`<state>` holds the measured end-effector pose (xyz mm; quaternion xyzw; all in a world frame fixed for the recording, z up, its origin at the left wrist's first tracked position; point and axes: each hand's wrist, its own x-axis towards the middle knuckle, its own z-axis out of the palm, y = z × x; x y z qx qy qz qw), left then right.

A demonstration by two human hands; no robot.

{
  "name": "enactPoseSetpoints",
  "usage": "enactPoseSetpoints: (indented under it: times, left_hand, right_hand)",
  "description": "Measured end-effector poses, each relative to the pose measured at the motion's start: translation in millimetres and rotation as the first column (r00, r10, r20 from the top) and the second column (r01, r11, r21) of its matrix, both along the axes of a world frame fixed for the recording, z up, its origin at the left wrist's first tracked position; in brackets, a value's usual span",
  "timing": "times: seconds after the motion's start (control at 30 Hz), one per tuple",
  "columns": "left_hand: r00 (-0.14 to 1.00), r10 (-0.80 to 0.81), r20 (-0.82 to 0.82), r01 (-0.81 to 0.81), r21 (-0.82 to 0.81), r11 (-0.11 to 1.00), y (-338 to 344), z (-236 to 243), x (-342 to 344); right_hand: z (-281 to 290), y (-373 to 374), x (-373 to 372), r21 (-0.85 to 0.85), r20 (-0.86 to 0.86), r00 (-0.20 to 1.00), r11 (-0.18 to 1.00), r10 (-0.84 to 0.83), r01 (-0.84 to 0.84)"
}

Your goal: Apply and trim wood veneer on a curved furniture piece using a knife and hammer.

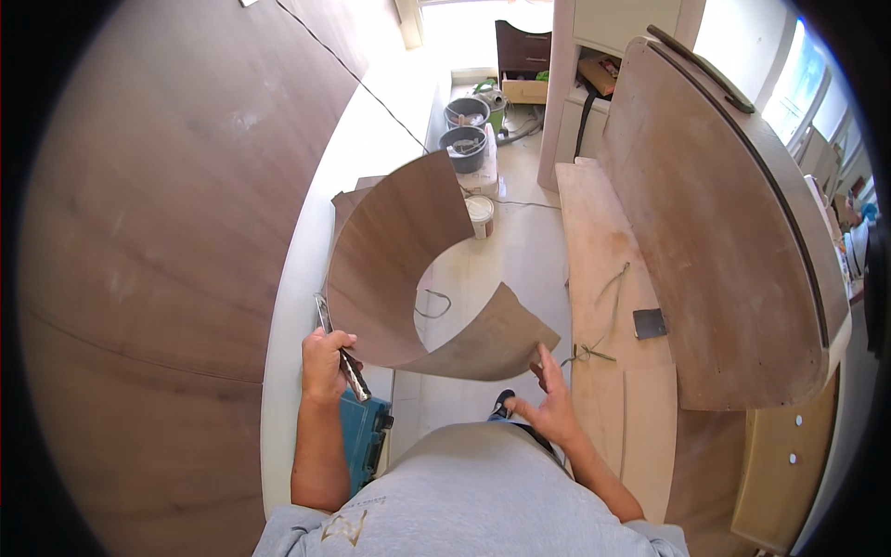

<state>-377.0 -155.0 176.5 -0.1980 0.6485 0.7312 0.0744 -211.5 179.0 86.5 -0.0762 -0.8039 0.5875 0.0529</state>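
Observation:
A thin brown veneer sheet (385, 246) curls in a wide C shape in front of me. My left hand (325, 364) is closed around a slim silver and black utility knife (355, 379), right at the sheet's left edge; whether those fingers also pinch the sheet I cannot tell. My right hand (557, 408) has its fingers apart, with the fingertips at the sheet's right end and the thumb held away from it.
A large brown panel (139, 232) fills the left side. On the right, a curved brown panel (724, 241) leans over a pale wooden board (617, 390) bearing a dark square pad (650, 324). Buckets (464, 148) stand ahead; a blue case (367, 427) sits below my left hand.

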Motion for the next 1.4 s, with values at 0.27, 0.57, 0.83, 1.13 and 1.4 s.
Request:
enactPoseSetpoints:
  times: [0.27,0.57,0.83,1.13,1.4]
  left_hand:
    - [0.986,-0.01,-0.164,0.016,0.039,0.999,29.3,-30.1,-75.6]
    - [0.972,-0.137,-0.19,0.146,0.037,0.989,47.5,-80.9,-214.8]
    - [0.947,-0.229,-0.227,0.246,0.05,0.968,77.1,-122.6,-374.5]
    - [0.903,-0.289,-0.317,0.274,-0.09,0.957,110.8,-117.9,-478.0]
    - [0.918,-0.242,-0.315,0.174,-0.229,0.958,155.9,-89.4,-571.0]
  right_hand:
    - [-7.1,86.6,-118.7,-0.953,0.226,0.904,-0.111,0.364,0.283]
    - [-94.3,91.4,-248.2,-0.815,0.573,0.759,0.12,0.309,0.567]
    - [-83.3,103.7,-379.0,-0.739,0.673,0.72,0.188,0.169,0.647]
    - [-101.6,123.2,-490.2,-0.675,0.736,0.651,0.263,0.183,0.689]
    - [-92.7,176.5,-588.6,-0.872,0.484,0.841,0.056,0.243,0.486]
